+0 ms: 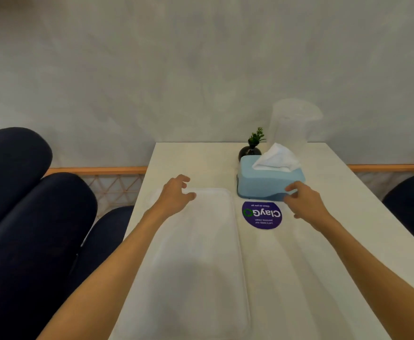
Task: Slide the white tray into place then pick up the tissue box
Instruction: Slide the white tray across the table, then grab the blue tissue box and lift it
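A long white tray (196,253) lies flat on the left half of the white table (336,217), running from the near edge toward the wall. My left hand (176,195) hovers over the tray's far left corner, fingers spread and holding nothing. A light blue tissue box (267,182) with a white tissue sticking up stands just beyond the tray's far right corner. My right hand (301,200) is at the box's near right corner, fingers apart; fingertips reach the box edge, with no grip visible.
A purple round sticker (261,215) is on the table in front of the box. A small dark vase with a green plant (250,149) and a clear plastic pitcher (291,123) stand behind it by the wall. Dark blue seat cushions (29,217) flank the table.
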